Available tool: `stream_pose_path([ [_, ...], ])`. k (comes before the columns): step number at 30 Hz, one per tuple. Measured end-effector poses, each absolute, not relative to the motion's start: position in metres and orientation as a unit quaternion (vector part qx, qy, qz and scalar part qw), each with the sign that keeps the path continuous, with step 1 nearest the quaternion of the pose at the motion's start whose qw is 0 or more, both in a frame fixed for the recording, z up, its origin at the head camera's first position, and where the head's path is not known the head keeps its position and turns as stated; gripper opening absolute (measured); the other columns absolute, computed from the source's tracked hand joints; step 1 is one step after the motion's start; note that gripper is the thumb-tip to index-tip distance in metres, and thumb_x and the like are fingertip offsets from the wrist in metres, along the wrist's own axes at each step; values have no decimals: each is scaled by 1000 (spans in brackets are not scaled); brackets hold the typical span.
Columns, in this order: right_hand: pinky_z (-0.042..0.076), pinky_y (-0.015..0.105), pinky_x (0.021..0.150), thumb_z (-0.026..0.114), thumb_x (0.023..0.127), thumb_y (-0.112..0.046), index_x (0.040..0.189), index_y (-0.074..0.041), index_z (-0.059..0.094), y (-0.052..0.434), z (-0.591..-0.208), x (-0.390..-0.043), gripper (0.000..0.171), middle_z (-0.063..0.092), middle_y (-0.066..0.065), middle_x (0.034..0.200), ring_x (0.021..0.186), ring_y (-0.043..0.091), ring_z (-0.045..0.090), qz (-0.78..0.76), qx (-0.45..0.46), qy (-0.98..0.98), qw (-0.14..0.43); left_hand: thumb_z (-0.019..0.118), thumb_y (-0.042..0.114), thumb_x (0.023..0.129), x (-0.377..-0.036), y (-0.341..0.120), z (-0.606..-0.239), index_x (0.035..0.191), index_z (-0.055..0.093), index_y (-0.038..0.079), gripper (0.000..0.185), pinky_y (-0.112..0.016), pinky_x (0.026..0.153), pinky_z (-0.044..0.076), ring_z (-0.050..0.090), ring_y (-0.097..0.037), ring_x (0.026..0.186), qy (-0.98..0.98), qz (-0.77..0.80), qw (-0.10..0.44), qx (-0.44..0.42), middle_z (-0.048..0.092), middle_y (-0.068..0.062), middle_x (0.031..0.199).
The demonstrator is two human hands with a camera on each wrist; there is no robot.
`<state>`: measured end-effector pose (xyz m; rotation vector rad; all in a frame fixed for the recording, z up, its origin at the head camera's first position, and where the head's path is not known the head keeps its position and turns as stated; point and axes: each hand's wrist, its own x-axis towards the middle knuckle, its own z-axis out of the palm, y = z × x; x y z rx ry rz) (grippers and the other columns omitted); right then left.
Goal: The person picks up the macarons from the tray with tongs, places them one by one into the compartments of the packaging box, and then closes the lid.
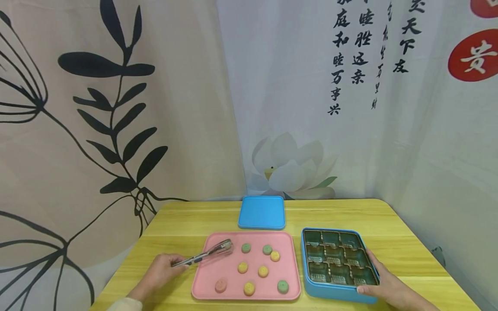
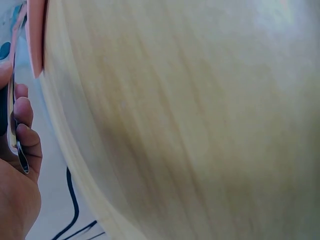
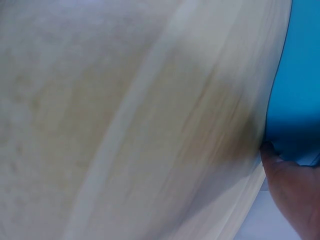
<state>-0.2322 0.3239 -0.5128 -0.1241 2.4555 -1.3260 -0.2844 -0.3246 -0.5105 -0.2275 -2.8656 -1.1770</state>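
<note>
My left hand (image 1: 161, 273) holds a pair of metal tongs (image 1: 198, 258) by the handle end, at the left edge of a pink tray (image 1: 202, 276). The tongs reach over the tray, and no cookie shows between their tips. In the left wrist view, the fingers (image 2: 24, 111) curl round the handle. Small round cookies lie spread on the tray: several yellow ones (image 1: 249, 288), three green ones (image 1: 282, 286) and a pink one (image 1: 220, 285). My right hand (image 1: 389, 285) grips the front right corner of a blue box (image 1: 330, 290), its thumb on the front wall.
Inside the blue box sits a dark divided insert (image 1: 333, 255) with several square compartments, no cookies visible in them. A blue lid (image 1: 262, 212) lies behind the tray near the table's back edge. Printed curtains (image 1: 194, 108) hang behind the wooden table (image 1: 186, 220).
</note>
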Motion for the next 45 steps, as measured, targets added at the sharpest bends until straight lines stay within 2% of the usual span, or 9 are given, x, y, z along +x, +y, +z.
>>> stream_pose_path([
  [6,16,80,96,68,95,-32,152,0,-22,323,-513,-232,111,-16,40,152,133,67,-7,-476,-44,860,179,80,19,83,-283,-323,-505,92,76,10,14,-25,56,44,51,-14,65,-921,-383,18,-67,67,3,78],
  [10,18,80,96,69,94,-32,152,-1,-20,322,-516,-232,111,-16,40,152,133,67,-6,-476,-39,860,180,80,19,83,-282,-322,-502,92,76,10,13,-24,55,44,50,-14,65,-921,-382,17,-70,67,3,78],
  [17,21,79,95,69,93,-35,152,-1,-21,324,-520,-232,113,-15,40,152,132,67,-5,-471,-30,861,189,80,23,83,-286,-313,-498,92,77,14,13,-24,52,40,47,-12,62,-921,-384,15,-67,64,4,74],
  [28,14,80,97,71,93,-32,153,-2,-21,323,-513,-231,114,-17,39,153,134,66,-6,-489,-35,852,185,79,27,85,-294,-292,-484,93,78,15,14,-21,46,33,39,-7,53,-917,-388,13,-87,52,5,61],
  [31,15,79,98,71,93,-30,153,-2,-21,323,-512,-231,113,-16,39,153,134,65,-6,-496,-41,848,182,79,30,85,-297,-285,-481,93,78,16,16,-21,47,34,41,-8,55,-915,-393,9,-88,56,5,64],
  [36,18,78,98,70,94,-30,152,-1,-21,323,-511,-232,112,-15,39,153,135,65,-4,-498,-50,847,179,79,31,85,-301,-274,-476,95,78,15,19,-23,53,39,47,-10,62,-908,-404,8,-109,67,4,77],
  [42,19,79,97,69,94,-30,152,-2,-22,327,-514,-235,112,-16,40,152,134,65,-5,-496,-55,847,182,78,29,86,-307,-256,-468,93,78,14,16,-21,47,34,40,-5,53,-897,-413,4,-156,60,4,66],
  [45,19,79,97,68,95,-33,151,-3,-24,330,-517,-237,112,-15,41,151,133,66,-5,-489,-63,851,181,77,29,87,-311,-244,-464,96,78,14,18,-20,46,34,42,-5,53,-892,-422,-8,-163,59,2,64],
])
